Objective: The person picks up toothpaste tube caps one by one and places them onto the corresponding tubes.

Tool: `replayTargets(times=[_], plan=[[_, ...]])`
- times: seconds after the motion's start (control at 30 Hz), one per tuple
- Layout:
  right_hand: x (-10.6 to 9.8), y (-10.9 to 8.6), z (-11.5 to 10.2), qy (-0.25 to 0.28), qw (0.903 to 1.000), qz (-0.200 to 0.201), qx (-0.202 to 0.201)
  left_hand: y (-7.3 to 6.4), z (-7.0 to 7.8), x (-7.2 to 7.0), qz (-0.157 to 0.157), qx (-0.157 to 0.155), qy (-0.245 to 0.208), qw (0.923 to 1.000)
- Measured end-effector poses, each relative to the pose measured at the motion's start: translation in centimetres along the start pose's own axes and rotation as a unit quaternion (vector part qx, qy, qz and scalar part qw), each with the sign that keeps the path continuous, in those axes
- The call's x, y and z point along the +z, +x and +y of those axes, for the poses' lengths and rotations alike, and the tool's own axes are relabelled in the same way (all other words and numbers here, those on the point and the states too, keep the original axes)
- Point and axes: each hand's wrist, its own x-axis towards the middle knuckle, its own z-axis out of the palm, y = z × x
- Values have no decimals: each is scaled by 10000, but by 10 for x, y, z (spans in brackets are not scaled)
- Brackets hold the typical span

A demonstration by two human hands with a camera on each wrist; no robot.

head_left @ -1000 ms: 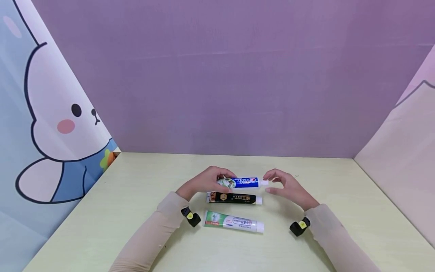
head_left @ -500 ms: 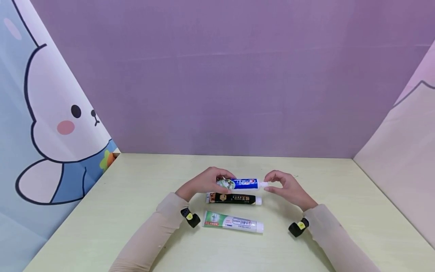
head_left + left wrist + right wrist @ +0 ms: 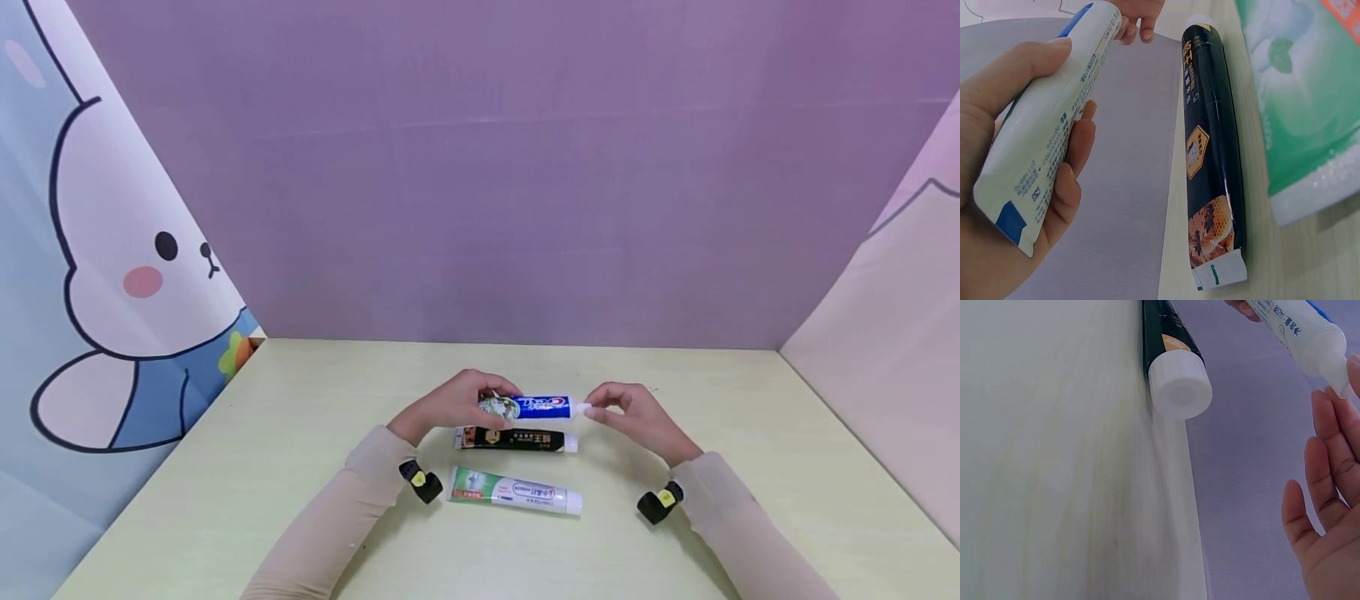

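My left hand (image 3: 456,400) grips a blue and white toothpaste tube (image 3: 543,407) by its flat end, thumb on one side and fingers curled round the other. The tube points right, raised over the table in the left wrist view. At its other end, the thumb and fingertips of my right hand (image 3: 636,417) pinch the small white cap (image 3: 1335,374). Just nearer to me lies a black toothpaste tube (image 3: 525,439) with a white cap. Nearest of the three is a green and white toothpaste tube (image 3: 517,490), lying slightly slanted.
The pale wooden table (image 3: 360,550) carries the two lying tubes between my forearms. A purple panel (image 3: 525,183) rises behind its far edge. Printed cloths flank it, with a cartoon rabbit (image 3: 142,225) on the left one. A small black camera sits on each wrist.
My right hand's thumb and fingers have come together from a wider spread onto the cap. The held tube has dropped very slightly toward me; the other two tubes stay put.
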Motion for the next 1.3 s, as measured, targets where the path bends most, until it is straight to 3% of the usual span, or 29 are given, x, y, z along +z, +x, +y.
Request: replayTargets(times=[0.5,0.77,1.03,1.3], plan=[[-1,1,2,290,9986,-345,270,-1,1,1,-51,47,-127,9999],[-2,2,4,174,9982,-434,383,0,0,0,-31,-33,-72,10000],[-1,1,8,172,9997,-119,-135,0,-3,0,-8,-22,-58,10000],[2,1,7,378,9963,-49,-767,-1,-2,0,4,-93,-39,9999]])
